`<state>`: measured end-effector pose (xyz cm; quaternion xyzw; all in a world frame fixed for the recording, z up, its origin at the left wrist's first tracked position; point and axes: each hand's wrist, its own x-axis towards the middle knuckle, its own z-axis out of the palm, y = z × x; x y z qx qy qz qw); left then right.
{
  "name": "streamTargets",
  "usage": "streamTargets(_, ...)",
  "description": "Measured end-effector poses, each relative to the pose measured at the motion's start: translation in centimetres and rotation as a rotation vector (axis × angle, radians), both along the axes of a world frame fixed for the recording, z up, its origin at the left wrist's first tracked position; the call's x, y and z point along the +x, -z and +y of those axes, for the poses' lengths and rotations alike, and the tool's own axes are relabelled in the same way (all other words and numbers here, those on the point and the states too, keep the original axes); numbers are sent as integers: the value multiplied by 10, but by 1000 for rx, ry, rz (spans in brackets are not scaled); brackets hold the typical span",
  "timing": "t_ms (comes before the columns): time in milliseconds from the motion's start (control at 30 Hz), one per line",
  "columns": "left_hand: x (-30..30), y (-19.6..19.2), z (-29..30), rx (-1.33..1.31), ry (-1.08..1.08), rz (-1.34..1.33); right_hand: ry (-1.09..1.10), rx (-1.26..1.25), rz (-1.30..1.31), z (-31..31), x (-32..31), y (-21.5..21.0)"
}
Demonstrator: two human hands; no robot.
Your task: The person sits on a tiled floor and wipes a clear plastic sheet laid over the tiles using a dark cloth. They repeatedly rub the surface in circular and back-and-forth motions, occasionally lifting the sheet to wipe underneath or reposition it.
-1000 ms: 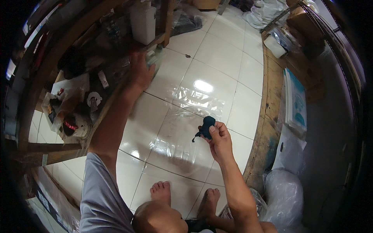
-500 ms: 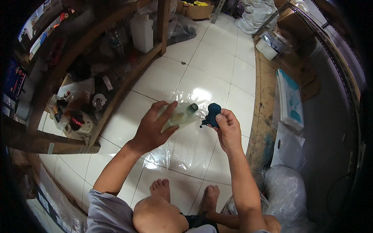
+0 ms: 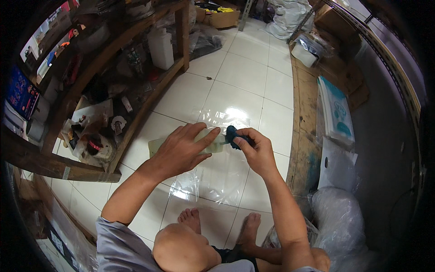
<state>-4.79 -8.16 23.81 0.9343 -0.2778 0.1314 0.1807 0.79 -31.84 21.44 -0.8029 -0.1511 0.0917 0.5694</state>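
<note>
My left hand (image 3: 179, 152) is wrapped over a translucent bottle (image 3: 215, 143) with a pale greenish-yellow tint. The bottle is tipped almost level, its base out to the left and its neck pointing right. In my right hand (image 3: 257, 152), a small dark teal bunched piece (image 3: 232, 136), which looks like cloth, is pinched between thumb and fingers. It is against the bottle's mouth and hides it. Below both hands, a clear plastic sheet (image 3: 213, 179) is spread over the white tiles.
To the left stands a wooden shelf (image 3: 149, 93) with a white jug (image 3: 161, 49) and a bagged tub (image 3: 97, 147). Along the right runs a wooden board (image 3: 302, 131), with flat blue-white packages (image 3: 335, 111) and a wrapped clear plastic bundle (image 3: 337, 217). An open carton (image 3: 222, 19) sits far back.
The bottle has tipped from slanting to nearly level. My right hand has moved left, bringing the dark teal piece from beside the bottle's mouth onto it.
</note>
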Motion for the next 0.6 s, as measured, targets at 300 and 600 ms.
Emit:
streamTargets(300,30,-38,-8,262,157,29,96,542,391,19,-8,54)
streamTargets(600,59,-55,-29,663,236,180,72,722,617,39,-17,77)
